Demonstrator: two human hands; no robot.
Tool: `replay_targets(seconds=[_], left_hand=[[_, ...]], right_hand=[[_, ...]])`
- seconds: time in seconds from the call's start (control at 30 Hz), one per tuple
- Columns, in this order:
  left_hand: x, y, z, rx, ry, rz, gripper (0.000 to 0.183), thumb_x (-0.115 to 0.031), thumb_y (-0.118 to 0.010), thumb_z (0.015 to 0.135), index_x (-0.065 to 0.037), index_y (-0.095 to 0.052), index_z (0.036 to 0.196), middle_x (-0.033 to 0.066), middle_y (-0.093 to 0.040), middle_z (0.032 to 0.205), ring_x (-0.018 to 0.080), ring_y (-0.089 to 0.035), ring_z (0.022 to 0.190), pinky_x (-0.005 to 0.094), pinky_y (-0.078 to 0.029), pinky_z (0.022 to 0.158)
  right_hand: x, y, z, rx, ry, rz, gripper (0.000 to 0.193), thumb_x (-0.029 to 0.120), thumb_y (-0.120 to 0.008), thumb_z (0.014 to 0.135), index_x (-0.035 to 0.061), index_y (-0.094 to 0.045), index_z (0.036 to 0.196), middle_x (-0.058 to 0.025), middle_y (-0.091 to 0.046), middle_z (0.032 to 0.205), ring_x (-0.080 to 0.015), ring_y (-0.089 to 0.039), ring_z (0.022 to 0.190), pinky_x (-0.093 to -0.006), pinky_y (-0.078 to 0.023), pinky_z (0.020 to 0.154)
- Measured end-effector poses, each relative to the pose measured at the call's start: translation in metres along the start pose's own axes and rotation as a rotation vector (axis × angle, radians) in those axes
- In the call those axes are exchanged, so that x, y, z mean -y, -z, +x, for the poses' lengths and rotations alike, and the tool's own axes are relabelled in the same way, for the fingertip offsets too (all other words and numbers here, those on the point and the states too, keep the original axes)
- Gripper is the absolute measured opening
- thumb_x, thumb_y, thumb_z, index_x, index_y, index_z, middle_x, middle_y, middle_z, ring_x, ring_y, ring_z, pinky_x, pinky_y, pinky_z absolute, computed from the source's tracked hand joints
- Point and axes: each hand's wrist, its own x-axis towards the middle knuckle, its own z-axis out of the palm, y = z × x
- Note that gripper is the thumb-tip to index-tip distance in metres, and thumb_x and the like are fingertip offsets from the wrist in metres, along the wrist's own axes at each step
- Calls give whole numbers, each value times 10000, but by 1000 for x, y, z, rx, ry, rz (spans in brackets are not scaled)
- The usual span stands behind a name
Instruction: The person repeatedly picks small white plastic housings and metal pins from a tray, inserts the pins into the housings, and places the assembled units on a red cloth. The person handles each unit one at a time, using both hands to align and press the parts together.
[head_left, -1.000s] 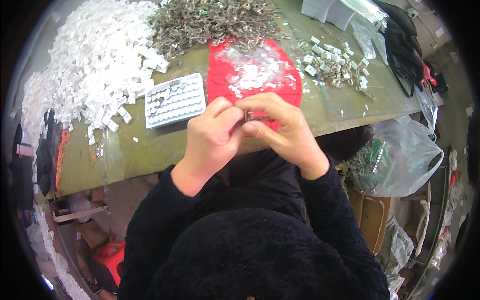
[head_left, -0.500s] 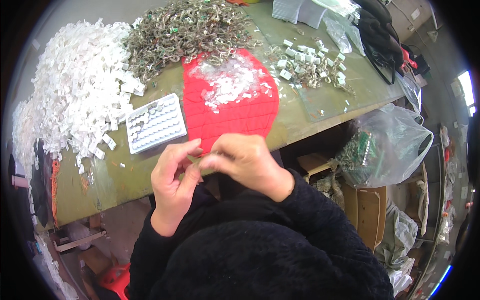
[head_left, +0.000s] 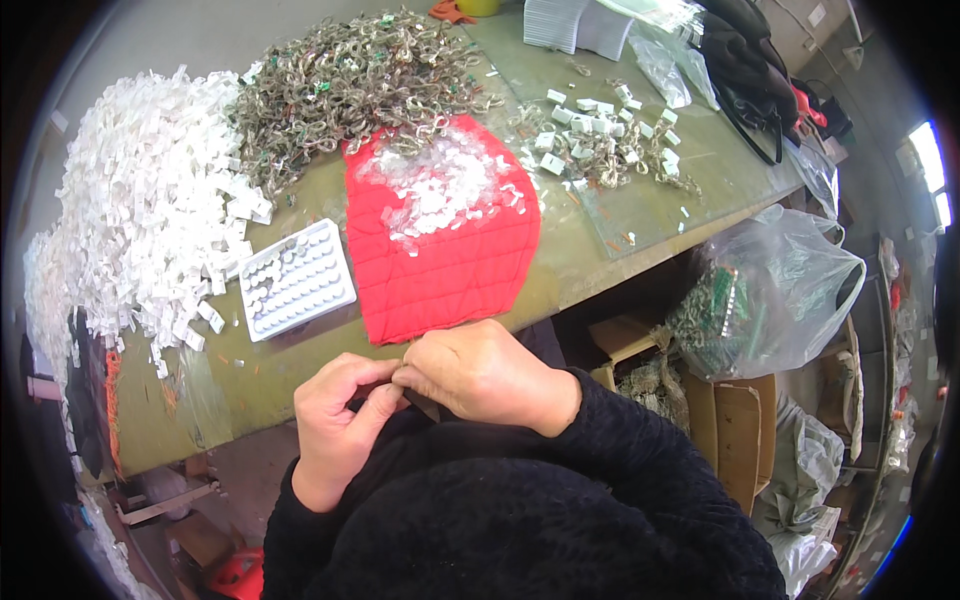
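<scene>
1. The left hand [head_left: 338,420] and right hand [head_left: 485,380] are meeting fingertip to fingertip; I cannot tell whether either grip is clamping anything. They're hovering at the worktop's [head_left: 250,378] near edge, no longer covering the red cloth [head_left: 440,285].
2. The cloth is carrying white pieces [head_left: 435,200].
3. Leftward, a tray [head_left: 303,322] is holding discs [head_left: 312,268].
4. Below the right corner, a clear bag [head_left: 800,290] is holding green pieces [head_left: 718,295].

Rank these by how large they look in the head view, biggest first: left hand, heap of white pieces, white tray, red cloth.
1. Heap of white pieces
2. Red cloth
Unranked, smallest: white tray and left hand; they look alike, and the hand seems nearer the camera.
</scene>
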Motion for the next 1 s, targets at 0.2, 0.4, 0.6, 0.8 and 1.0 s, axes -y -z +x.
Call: replay_targets(seconds=[0.2, 0.4, 0.6, 0.8, 1.0], left_hand=[[-7, 2, 10, 49, -45, 192, 83, 21, -747, 778, 17, -694, 842, 67, -627, 719, 150, -630, 628, 263, -475, 570], [1, -3, 13, -1, -171, 209, 126, 33, -699, 767, -15, -651, 873, 92, -630, 743, 207, -621, 609, 297, -482, 558], [5, -1, 4, 3, 247, -412, 46, -15, -642, 888, -3, -606, 914, 21, -609, 772, 65, -573, 617, 225, -476, 530], [8, 29, 10, 202, 543, -772, 61, -64, -611, 937, -8, -590, 923, 50, -617, 797, 102, -586, 575, 227, -470, 515], [19, 71, 1, 137, 507, -497, 67, -87, -604, 941, -33, -623, 975, 35, -637, 749, 99, -601, 566, 226, -477, 520]], right_hand=[[1, 3, 1, 38, 40, 4, 240, 133, -719, 841, 64, -516, 732, -90, -516, 616, -294, -551, 532, -405, -430, 472], [1, 3, 4, 16, 16, 17, 160, 18, -708, 812, 34, -582, 715, -92, -544, 617, -285, -548, 505, -406, -425, 458], [13, -5, 10, -33, -168, -21, 140, 2, -715, 812, 28, -631, 921, -74, -589, 616, -250, -590, 505, -342, -462, 475], [13, -1, 28, 225, 223, -38, 231, -12, -760, 740, 37, -618, 916, -40, -524, 577, -216, -538, 463, -337, -403, 414], [11, -19, 38, 268, 148, 17, 221, 12, -763, 764, 38, -584, 890, -62, -590, 647, -237, -592, 529, -329, -470, 480]])
